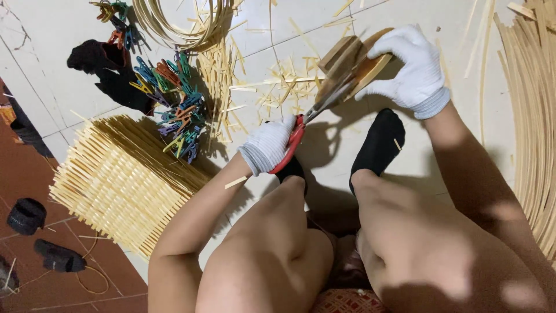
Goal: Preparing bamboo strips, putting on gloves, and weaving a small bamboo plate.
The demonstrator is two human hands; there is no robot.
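My left hand (267, 145), in a white glove, grips the red handles of a pair of scissors (315, 110). The blades reach up and right into a bundle of flat wooden strips (350, 58). My right hand (412, 66), also in a white glove, holds that bundle from the right at the upper middle. Short cut-off bamboo pieces (278, 81) lie scattered on the white tiled floor just left of the bundle. My two feet in black socks (379, 142) rest on the floor below the hands.
A woven bamboo basket (121, 179) lies at the left. Above it sits a heap of coloured clothes pegs (176, 104) and a black glove (101, 64). Coiled bamboo strips (179, 23) lie at the top; long strips (533, 104) run along the right edge. Dark cloth items (26, 215) rest on the red floor at lower left.
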